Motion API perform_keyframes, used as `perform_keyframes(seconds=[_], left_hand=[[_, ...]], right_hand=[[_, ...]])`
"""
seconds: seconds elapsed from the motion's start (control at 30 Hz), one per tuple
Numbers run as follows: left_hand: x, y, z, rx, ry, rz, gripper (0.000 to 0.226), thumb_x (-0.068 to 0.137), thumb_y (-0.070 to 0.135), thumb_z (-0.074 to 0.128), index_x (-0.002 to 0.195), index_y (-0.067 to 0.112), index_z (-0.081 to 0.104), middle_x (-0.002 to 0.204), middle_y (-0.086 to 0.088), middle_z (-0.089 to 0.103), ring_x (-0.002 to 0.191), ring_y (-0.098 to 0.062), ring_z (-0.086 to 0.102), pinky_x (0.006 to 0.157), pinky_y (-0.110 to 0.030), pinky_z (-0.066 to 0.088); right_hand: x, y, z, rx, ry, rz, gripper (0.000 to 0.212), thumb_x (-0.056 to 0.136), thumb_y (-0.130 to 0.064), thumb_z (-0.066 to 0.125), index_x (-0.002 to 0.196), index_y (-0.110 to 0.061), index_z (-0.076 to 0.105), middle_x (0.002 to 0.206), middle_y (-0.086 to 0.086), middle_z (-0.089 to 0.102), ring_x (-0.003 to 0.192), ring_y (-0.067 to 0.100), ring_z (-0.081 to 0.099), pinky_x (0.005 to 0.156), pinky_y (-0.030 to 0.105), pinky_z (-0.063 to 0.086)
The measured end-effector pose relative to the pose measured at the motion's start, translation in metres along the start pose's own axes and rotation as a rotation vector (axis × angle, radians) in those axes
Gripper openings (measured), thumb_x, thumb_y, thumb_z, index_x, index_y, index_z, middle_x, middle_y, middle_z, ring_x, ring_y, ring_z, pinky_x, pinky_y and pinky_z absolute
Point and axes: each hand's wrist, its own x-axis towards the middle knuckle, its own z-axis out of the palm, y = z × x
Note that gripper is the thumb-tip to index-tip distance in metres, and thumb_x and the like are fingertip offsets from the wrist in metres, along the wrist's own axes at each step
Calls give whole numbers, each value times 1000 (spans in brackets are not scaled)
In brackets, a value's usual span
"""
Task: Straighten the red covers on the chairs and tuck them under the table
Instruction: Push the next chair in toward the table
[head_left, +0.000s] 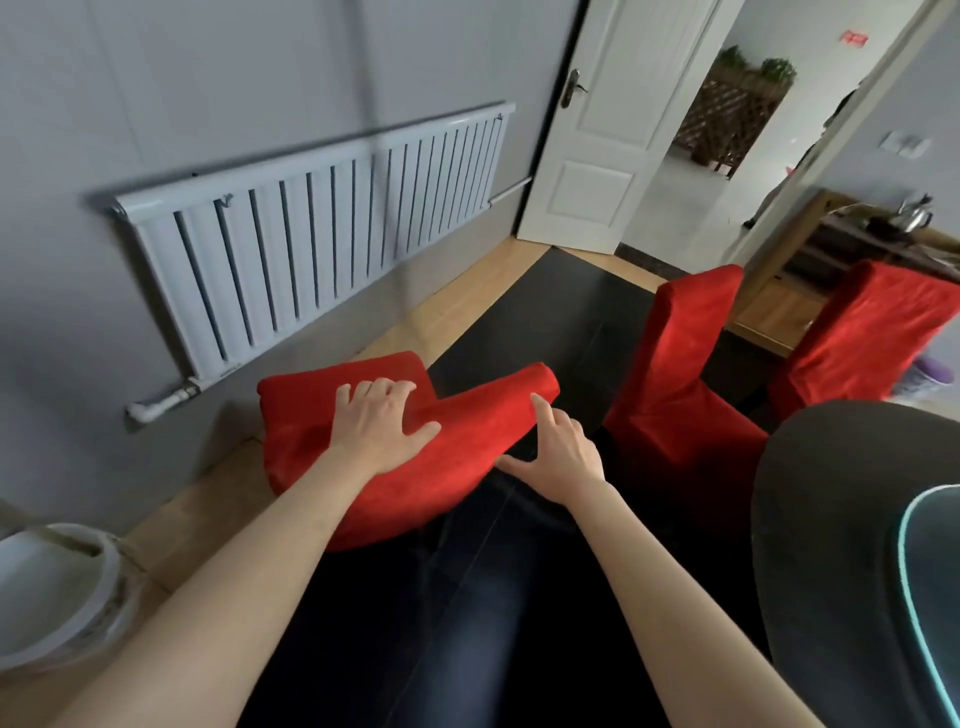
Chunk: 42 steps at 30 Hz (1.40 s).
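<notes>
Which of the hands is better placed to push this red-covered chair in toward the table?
Left, probably. The left hand already rests on the chair back's top, on the side away from the table. The right hand only touches its table-side edge.

Arms: two forearms in view, both bare from the lower frame edge to the wrist; no sleeve, cuff or fabric edge seen on either.
Left hand (382, 423): bare; no ring, watch, strap or glove visible.
Right hand (558, 454): bare; no ring, watch or glove visible.
Nails: short on the fingers that show; too blurred to judge whether they carry polish.
Legs: dark blue denim trousers (467, 613), faded lighter along the thigh, with faint crease lines running lengthwise.
Upper garment: out of frame; cannot tell.
Footwear: hidden from this view.
Markings: none legible on the denim.
</notes>
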Motion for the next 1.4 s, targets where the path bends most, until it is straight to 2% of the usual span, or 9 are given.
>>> perform_keyframes(seconds=[0.23, 0.37, 0.5, 0.6, 0.7, 0.8, 1.03, 1.27, 1.4], left_hand=[[14, 5, 27, -13, -92, -212, 76, 83, 76, 31, 140, 27, 40, 135, -3, 54, 124, -25, 48, 108, -48, 28], [16, 8, 32, 51, -72, -304, 82, 79, 80, 20, 138, 28, 44, 126, 0, 61, 117, -24, 54, 102, -45, 32], [18, 7, 34, 53, -89, -341, 88, 76, 83, 14, 138, 27, 42, 110, 4, 69, 102, -20, 63, 92, -39, 40], [19, 8, 33, 55, -94, -360, 85, 79, 82, 15, 137, 27, 42, 97, 5, 70, 95, -19, 65, 89, -38, 40], [17, 10, 35, 95, -67, -359, 84, 79, 81, 13, 134, 27, 46, 92, 5, 70, 91, -19, 66, 87, -36, 41], [15, 10, 35, 120, -53, -341, 88, 75, 81, 9, 132, 27, 50, 88, 5, 70, 89, -18, 66, 84, -36, 43], [3, 4, 37, 132, -13, -267, 85, 77, 81, 11, 126, 28, 55, 79, 7, 68, 82, -17, 67, 74, -32, 42], [-17, -16, 37, 107, -21, -116, 75, 81, 80, 21, 119, 29, 61, 94, 7, 72, 89, -17, 67, 80, -33, 44], [-31, -31, 34, 103, -18, -11, 75, 80, 81, 21, 115, 29, 63, 94, 7, 72, 87, -16, 67, 79, -34, 43]], right_hand=[[77, 5, -6, -71, -92, -162, 108, 74, -70, 64, 154, -24, 9, 153, 4, 31, 138, 28, 33, 103, 47, 42], [110, 3, 6, -137, -144, -310, 111, 70, -74, 64, 153, -24, 11, 151, 4, 37, 139, 27, 33, 111, 52, 29], [134, 3, 18, -204, -236, -395, 112, 64, -84, 58, 151, -26, 19, 137, 1, 53, 135, 27, 40, 115, 59, 13], [142, 7, 22, -219, -241, -425, 110, 60, -90, 53, 147, -26, 30, 126, -1, 61, 128, 26, 47, 115, 57, 14], [139, 10, 27, -214, -186, -450, 99, 59, -92, 49, 133, -26, 45, 110, -4, 65, 117, 24, 53, 113, 54, 18], [134, 10, 27, -198, -177, -436, 91, 60, -91, 49, 124, -26, 51, 103, -4, 65, 112, 23, 54, 112, 53, 19], [110, 7, 28, -158, -180, -363, 88, 61, -88, 54, 121, -25, 52, 105, -4, 64, 114, 23, 53, 114, 55, 18], [54, -3, 36, -148, -124, -217, 86, 59, -91, 49, 114, -25, 53, 98, -6, 62, 108, 21, 54, 111, 52, 21], [12, -17, 43, -139, -85, -109, 86, 59, -93, 45, 113, -26, 53, 100, -6, 62, 108, 21, 53, 111, 51, 21]])
